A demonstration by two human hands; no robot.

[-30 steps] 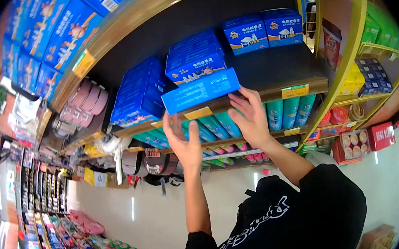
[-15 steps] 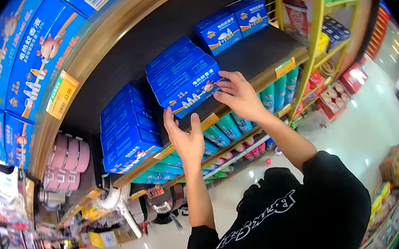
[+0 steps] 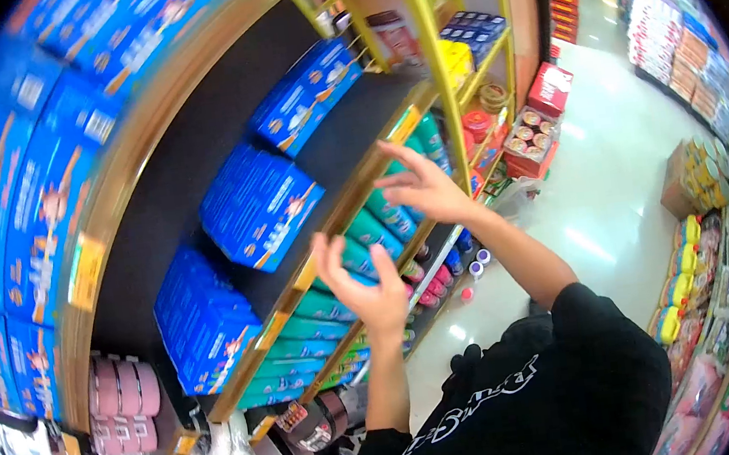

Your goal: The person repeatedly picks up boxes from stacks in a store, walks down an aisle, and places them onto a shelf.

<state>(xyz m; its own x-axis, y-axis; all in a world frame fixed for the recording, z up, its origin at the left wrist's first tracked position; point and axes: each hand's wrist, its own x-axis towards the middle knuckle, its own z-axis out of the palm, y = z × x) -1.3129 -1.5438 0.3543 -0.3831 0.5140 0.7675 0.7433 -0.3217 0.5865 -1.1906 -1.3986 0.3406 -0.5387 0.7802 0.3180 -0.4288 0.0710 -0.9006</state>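
On the dark shelf [image 3: 352, 130] stands a middle stack of blue mosquito-repellent liquid boxes [image 3: 267, 203], between a left stack of blue boxes [image 3: 204, 322] and a pair of blue boxes [image 3: 306, 95] farther right. My left hand [image 3: 362, 286] is in front of the shelf edge, fingers and thumb apart, holding nothing. Higher and to the right, my right hand [image 3: 423, 185] is also open, fingers spread and free of the boxes. Both hands hover before the lower shelf's row of teal spray cans [image 3: 370, 236].
More blue boxes [image 3: 19, 195] fill the upper shelf at left. Pink lunch boxes [image 3: 122, 390] stand below them. A yellow metal rack [image 3: 423, 32] adjoins the shelf's right end. Packaged goods [image 3: 694, 280] line the other side of the shiny floor [image 3: 583, 176].
Both hands have come away from the middle stack, which they were touching at its front. My view has turned to the right, showing more of the aisle.
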